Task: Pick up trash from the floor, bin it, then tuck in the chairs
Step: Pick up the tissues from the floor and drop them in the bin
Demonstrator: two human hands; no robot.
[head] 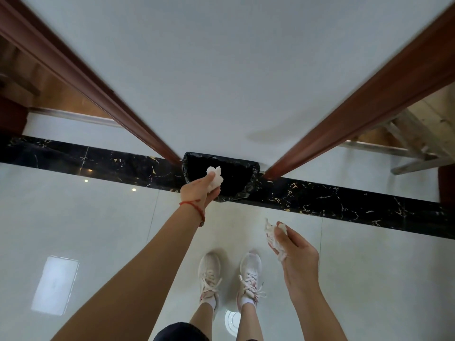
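Left hand extended, right hand lower

Bright, even daylight, no hard shadows. Glossy floor throws glare: 1 rectangular reflection near its lower-left corner, 2 small lamp spots further up (a round one shows between the legs too). Soft smudge shadow on the white wall. Strong wide-angle bending at the edges; door frames splay and smear with motion blur.

I stand on a glossy pale tiled floor crossed by a black marble strip. The bin with its black liner sits on that strip against the wall; my white sneakers rest on the tiles.
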